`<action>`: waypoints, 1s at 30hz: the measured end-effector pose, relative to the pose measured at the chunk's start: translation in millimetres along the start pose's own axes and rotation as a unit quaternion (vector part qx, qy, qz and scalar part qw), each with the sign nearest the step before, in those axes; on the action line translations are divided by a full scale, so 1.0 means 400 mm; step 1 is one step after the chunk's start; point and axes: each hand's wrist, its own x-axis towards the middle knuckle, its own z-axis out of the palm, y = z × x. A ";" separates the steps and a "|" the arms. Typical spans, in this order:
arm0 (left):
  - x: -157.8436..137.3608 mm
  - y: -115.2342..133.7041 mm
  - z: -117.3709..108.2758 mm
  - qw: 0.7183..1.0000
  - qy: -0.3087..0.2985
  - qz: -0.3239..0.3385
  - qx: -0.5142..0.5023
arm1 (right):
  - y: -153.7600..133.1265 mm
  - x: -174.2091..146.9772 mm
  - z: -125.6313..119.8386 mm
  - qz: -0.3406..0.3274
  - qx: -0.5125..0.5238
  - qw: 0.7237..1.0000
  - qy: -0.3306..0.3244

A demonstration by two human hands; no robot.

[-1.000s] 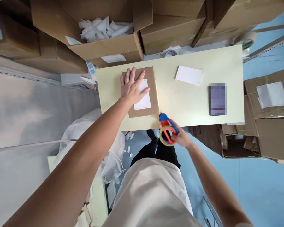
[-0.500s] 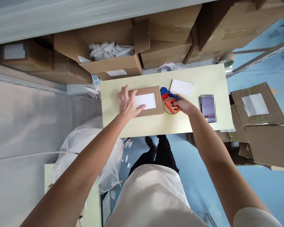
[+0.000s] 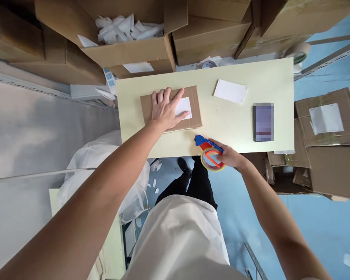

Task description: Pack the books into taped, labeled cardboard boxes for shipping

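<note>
A brown cardboard box (image 3: 196, 111) lies on the pale table (image 3: 233, 136), with a white label (image 3: 186, 104) on its top. My left hand (image 3: 165, 111) rests on the box with its fingers spread, partly covering the label. In my right hand (image 3: 229, 154) is a blue and orange tape dispenser (image 3: 204, 142) carrying a roll of tape with a yellow edge. The fingers are wrapped round its handle. The dispenser hangs over the table's near edge, apart from the box.
On the table are a stack of white labels (image 3: 230, 91) and a phone (image 3: 263, 122), blurred out. Behind stand large cartons, one open carton (image 3: 134, 52) holding white crumpled pieces. More cartons (image 3: 332, 163) stand at the right. A plastic bag (image 3: 90, 151) bulges at the left.
My right hand has drawn the tape dispenser away from the box's right end, toward my body. My left hand has come down flat onto the box top.
</note>
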 end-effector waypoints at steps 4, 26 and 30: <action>0.005 -0.004 0.011 1.000 0.008 0.009 -0.008 | -0.111 0.057 0.037 -0.046 -0.205 0.977 -0.038; -0.236 -0.097 0.059 0.983 0.121 -0.061 -0.125 | -0.429 -0.203 -0.367 -0.325 -0.136 0.859 0.372; -0.235 -0.112 0.076 0.979 0.132 -0.059 -0.144 | -0.605 -0.070 -0.505 -0.364 -0.260 0.768 0.459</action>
